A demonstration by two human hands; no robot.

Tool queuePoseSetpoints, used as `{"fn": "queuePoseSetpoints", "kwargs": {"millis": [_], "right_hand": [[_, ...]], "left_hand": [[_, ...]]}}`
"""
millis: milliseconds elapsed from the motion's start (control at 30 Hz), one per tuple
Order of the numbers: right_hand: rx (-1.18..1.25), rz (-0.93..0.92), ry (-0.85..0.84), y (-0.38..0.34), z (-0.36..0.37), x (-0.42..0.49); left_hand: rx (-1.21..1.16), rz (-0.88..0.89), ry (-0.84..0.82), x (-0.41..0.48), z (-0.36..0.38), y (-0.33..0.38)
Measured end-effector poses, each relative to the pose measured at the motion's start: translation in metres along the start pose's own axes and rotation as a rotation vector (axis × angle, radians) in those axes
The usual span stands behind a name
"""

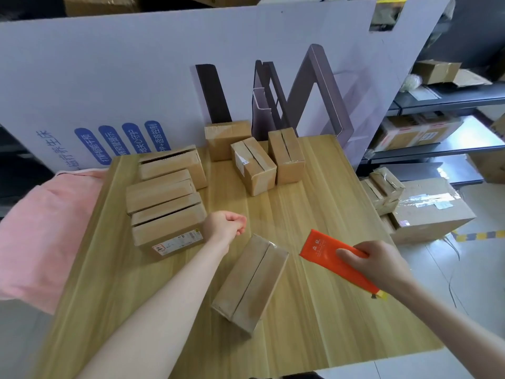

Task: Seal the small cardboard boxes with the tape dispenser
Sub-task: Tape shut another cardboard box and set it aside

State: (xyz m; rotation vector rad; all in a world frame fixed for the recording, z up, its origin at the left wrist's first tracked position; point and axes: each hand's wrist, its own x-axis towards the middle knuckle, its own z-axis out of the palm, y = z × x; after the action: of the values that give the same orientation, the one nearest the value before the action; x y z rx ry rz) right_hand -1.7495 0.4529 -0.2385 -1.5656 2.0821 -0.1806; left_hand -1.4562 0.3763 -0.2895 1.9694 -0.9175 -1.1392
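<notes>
Right hand: the right hand (382, 265) is wrapped round the orange tape dispenser (325, 250), fingers over the top, and holds it off the table with its broad end pointing towards the boxes, ready to lay a strip, I'd say.
Left hand: the left hand (225, 224) hangs over the table (314, 318) with its fingers curled in. I can see nothing in it, though a clear tape end would be hard to spot.
Box in hand's reach: the near box (250, 283) lies slantwise between the two hands, long seam up. Neither hand touches it. The dark seam line looks unsealed to me.
Left row: three long boxes (164, 206) lie side by side at the table's left, parked out of the way. Whether they are done I can't tell.
Back cluster: three more boxes (254, 165) stand against the white printed board (123, 77), two showing open seams, so likely waiting.
Off the table: a pink cloth (41, 228) on the left and a big carton (429, 212) on the floor to the right.
Next call: the free hand probably needs to steady the near box before the tape goes on.
</notes>
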Motion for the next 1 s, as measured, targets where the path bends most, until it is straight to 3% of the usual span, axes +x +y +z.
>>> {"fn": "queuePoseSetpoints", "kwargs": {"millis": [267,733,833,900,1000], "right_hand": [[-0.14,0.08,-0.049,0.001,0.029,0.021],[-0.293,0.059,-0.031,-0.016,0.065,0.043],[-0.314,0.046,-0.027,-0.016,0.065,0.045],[-0.327,0.036,-0.027,-0.018,0.065,0.046],[-0.367,0.017,-0.021,-0.023,0.064,0.047]], "left_hand": [[0.094,-0.014,0.017,0.015,0.023,-0.022],[0.18,-0.109,0.033,0.024,0.052,-0.061],[0.185,-0.164,0.122,0.022,0.047,-0.065],[0.169,0.007,0.199,0.015,0.043,-0.067],[0.266,0.237,0.042,0.005,0.045,-0.072]]}}
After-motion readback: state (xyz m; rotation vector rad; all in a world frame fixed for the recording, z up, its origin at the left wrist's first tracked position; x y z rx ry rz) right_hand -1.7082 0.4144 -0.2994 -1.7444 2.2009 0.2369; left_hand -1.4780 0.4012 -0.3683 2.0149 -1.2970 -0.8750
